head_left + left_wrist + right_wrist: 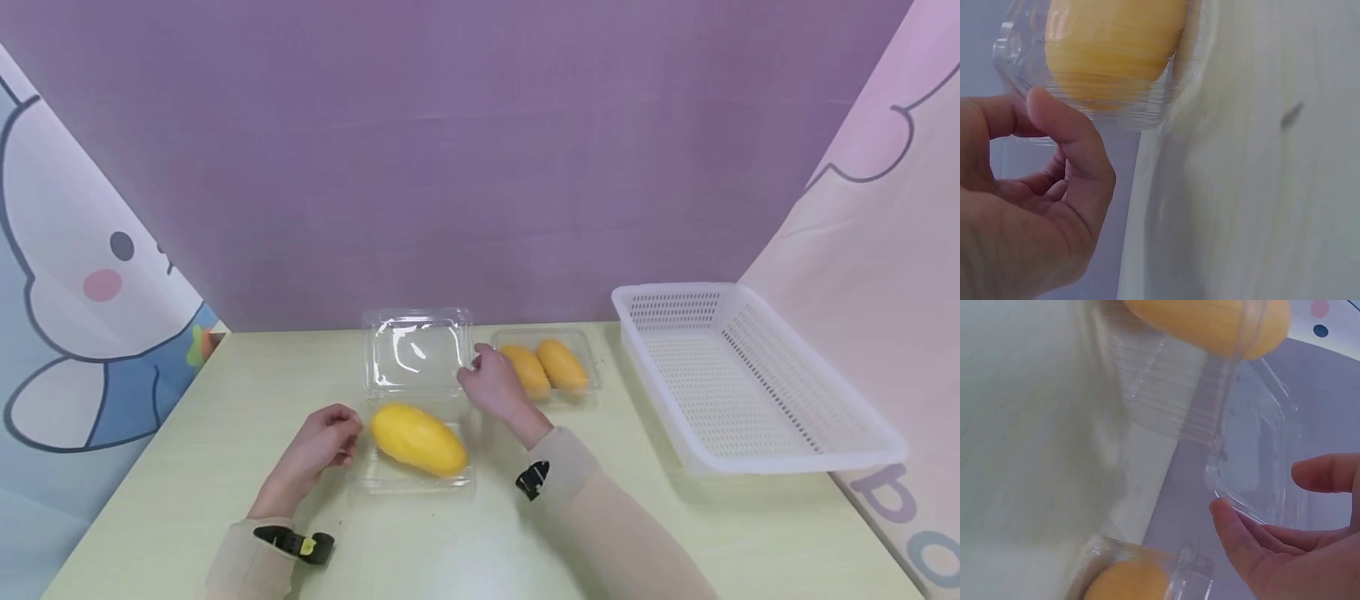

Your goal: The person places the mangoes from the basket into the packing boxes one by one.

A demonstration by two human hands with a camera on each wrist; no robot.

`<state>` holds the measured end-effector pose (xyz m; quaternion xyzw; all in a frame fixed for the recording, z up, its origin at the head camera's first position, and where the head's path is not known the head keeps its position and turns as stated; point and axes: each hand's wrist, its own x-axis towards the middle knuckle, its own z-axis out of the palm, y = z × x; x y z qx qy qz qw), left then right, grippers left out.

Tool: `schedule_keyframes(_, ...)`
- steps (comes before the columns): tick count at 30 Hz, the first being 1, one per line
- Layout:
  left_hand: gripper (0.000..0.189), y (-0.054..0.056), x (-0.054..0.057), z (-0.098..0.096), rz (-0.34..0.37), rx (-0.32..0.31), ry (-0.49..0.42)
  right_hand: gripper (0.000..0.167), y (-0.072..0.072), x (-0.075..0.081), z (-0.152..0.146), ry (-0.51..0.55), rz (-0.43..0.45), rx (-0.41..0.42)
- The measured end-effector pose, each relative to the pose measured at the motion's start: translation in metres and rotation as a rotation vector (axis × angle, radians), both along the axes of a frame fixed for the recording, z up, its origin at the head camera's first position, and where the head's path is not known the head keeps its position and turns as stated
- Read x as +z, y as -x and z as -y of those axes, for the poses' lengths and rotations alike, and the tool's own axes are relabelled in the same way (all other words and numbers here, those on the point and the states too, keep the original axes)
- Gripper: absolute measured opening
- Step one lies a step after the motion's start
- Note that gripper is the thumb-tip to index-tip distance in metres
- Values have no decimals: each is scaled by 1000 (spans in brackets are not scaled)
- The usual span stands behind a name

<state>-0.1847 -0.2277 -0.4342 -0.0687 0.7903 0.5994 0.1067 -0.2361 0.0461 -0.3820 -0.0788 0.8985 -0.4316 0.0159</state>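
A large yellow mango [418, 439] lies in the base of a clear plastic clamshell box [375, 482], whose lid [417, 360] stands raised at the back. At the box's left side is my left hand [318, 446], its thumb and index finger curled together at the rim in the left wrist view. My right hand [495, 385] is beside the lid's right edge. Its thumb and fingers are spread apart in the right wrist view, with a fingertip [1221, 509] right at the lid's edge.
Back right of the open box, a second clear box [592, 346] holds two smaller orange mangoes [561, 365], close by my right hand. A white perforated basket [660, 400] stands at the table's right. Behind the table [187, 475] hangs a purple cloth [465, 167].
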Motion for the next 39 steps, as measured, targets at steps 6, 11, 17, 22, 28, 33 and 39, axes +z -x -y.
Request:
schedule_keyframes(6, 21, 0, -1, -1, 3, 2, -8, 61, 1, 8, -2, 13, -2, -18)
schedule_keyframes(11, 21, 1, -2, -3, 8, 8, 1, 58, -1, 13, -5, 41, -1, -21)
schedule_keyframes(17, 22, 1, -2, -5, 11, 11, -5, 56, -4, 18, -10, 80, -19, -39)
schedule_keyframes(22, 23, -1, 0, -6, 8, 14, -2, 52, -7, 21, -15, 91, -56, -16)
schedule_keyframes(28, 24, 0, -1, -7, 6, 18, -3, 42, -12, 23, -21, 122, -104, -1)
schedule_keyframes(33, 25, 0, -2, -7, 12, 22, -8, 40, -17, 21, -26, 174, -109, 6)
schedule_keyframes(39, 26, 0, -2, -8, 21, 32, -10, 38, -24, 22, -30, 248, -101, 19)
